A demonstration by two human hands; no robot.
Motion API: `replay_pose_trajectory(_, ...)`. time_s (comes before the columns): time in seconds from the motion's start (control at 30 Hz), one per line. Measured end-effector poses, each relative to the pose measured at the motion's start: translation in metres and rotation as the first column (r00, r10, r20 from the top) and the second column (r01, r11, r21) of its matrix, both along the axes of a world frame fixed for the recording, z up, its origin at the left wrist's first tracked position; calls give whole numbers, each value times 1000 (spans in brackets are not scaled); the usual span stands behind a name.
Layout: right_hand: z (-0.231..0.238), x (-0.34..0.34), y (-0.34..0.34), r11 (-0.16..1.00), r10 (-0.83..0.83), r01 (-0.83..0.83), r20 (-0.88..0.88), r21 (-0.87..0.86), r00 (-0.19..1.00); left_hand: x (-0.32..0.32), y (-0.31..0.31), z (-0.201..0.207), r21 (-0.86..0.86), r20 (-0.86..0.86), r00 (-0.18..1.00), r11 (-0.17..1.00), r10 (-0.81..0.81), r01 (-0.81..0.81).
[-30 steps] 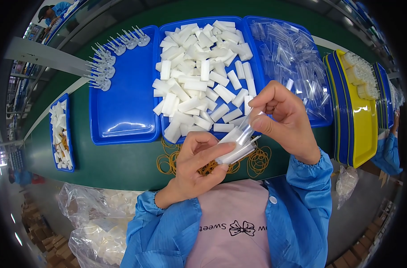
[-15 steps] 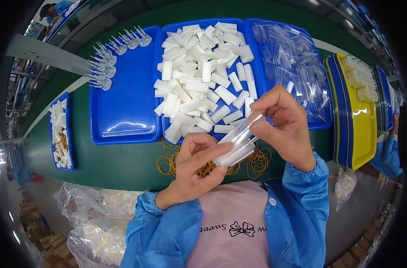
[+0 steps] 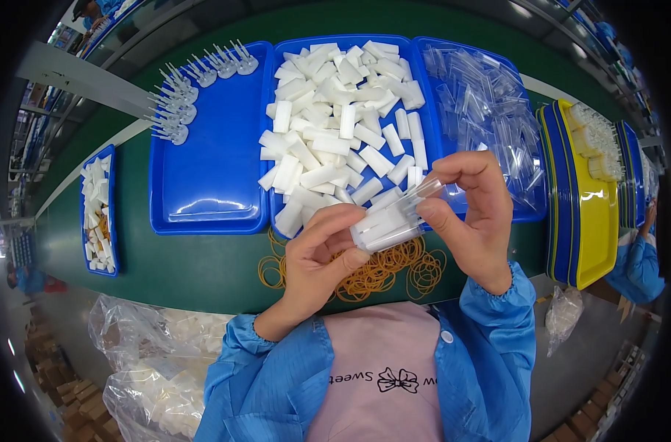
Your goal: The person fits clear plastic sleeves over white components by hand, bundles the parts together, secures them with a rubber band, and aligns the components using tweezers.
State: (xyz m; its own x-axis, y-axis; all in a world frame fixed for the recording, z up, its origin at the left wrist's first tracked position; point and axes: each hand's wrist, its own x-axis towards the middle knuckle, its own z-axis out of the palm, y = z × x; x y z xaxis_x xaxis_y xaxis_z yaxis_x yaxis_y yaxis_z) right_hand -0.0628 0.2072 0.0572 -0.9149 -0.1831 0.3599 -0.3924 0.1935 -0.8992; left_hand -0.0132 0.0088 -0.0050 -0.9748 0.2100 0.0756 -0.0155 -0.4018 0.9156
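Note:
Over the front of the middle tray I hold a small bundle of white blocks and clear plastic pieces [image 3: 387,225]. My left hand [image 3: 317,258] grips the bundle's left end between thumb and fingers. My right hand [image 3: 475,214] pinches a clear plastic piece [image 3: 426,193] at the bundle's upper right end, thumb against forefinger. White blocks [image 3: 328,110] lie heaped in the middle blue tray [image 3: 278,214]. Tan rubber bands [image 3: 379,274] are piled on the green table just below my hands.
Clear plastic pieces [image 3: 482,110] fill the right blue tray [image 3: 527,215]. Pronged clear bundles [image 3: 172,131] line the edge of the left blue tray [image 3: 203,184]. A small tray [image 3: 112,250] stands far left, stacked yellow and blue trays [image 3: 597,258] at right. Plastic bags [image 3: 151,368] lie lower left.
The bundle has turned, so its white blocks show more broadly. My left fingers have shifted to its left end, and my right hand has moved slightly down and right.

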Motion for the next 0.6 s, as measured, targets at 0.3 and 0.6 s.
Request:
replay_pose_trajectory(0.3,2,-1,12,992,94,-85,102,-95,990,-3,-4,9,165,141,986,979,94,-117)
replay_pose_trajectory(0.6,-12,5,6,997,-55,59,-78,46,995,0,-8,1,74,96,989,990,109,-116)
